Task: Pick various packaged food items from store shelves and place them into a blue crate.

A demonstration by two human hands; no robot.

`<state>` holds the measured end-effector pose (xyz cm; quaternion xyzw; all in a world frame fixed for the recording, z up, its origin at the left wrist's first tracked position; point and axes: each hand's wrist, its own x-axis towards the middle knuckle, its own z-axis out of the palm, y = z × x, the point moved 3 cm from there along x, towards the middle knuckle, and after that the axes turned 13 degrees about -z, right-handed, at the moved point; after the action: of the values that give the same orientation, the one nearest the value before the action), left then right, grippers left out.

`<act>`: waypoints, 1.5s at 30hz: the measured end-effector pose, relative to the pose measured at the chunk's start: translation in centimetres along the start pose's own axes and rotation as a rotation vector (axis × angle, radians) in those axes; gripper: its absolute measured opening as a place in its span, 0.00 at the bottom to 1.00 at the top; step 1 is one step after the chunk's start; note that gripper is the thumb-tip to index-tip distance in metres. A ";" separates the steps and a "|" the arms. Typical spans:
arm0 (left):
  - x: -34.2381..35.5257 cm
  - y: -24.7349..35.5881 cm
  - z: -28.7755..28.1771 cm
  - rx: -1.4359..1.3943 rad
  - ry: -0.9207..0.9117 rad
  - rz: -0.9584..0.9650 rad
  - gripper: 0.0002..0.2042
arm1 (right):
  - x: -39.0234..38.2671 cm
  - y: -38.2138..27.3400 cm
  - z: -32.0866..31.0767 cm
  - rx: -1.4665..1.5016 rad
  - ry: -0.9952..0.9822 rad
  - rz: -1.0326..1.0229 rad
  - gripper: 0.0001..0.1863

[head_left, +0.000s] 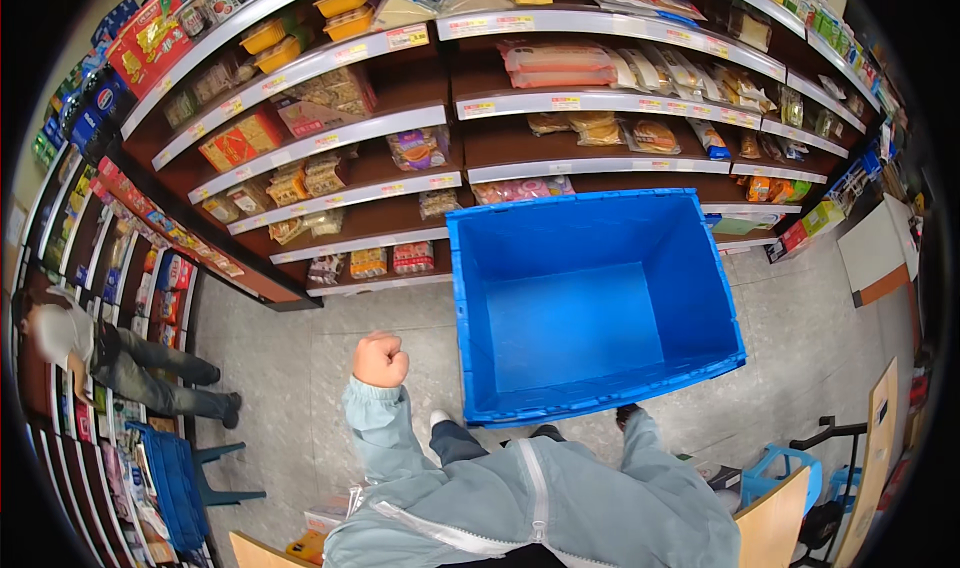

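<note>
A big blue plastic tote (565, 313) stands open in front of me, its inner floor and walls showing. My left hand (380, 360) is raised to the left of the tote, apart from it. Its fingers are curled into a fist, and nothing shows in them. At the tote's near right edge is my right hand (626, 415), small and dark in shadow. The tote's rim partly covers it, so I cannot make out its fingers. Both arms wear light blue-green sleeves.
Shelves (610, 103) with packaged breads and snacks rise beyond the tote. At far left a person (150, 368) stands by another shelf, near a blue crate (170, 488) on a dark stool (220, 478). A light-blue stool (780, 473) and wooden boards (775, 518) are at lower right.
</note>
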<state>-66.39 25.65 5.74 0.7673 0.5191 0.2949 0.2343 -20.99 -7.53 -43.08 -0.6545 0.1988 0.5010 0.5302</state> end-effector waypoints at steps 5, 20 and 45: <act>2.9 -6.7 -2.2 -0.100 -0.017 0.045 0.06 | -2.6 1.3 0.3 0.375 0.217 -0.331 0.09; 3.9 -22.5 -16.5 -0.191 0.036 -0.036 0.01 | -26.6 -5.0 18.5 -0.919 0.820 -0.744 0.45; 11.1 -35.1 -22.9 0.006 0.228 -0.361 0.04 | -21.0 -8.0 25.2 -1.021 1.208 -0.213 0.35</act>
<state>-102.25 49.62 1.11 0.6242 0.6720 0.3315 0.2210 -34.64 12.15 -19.27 -0.9903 0.1341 0.0353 0.0105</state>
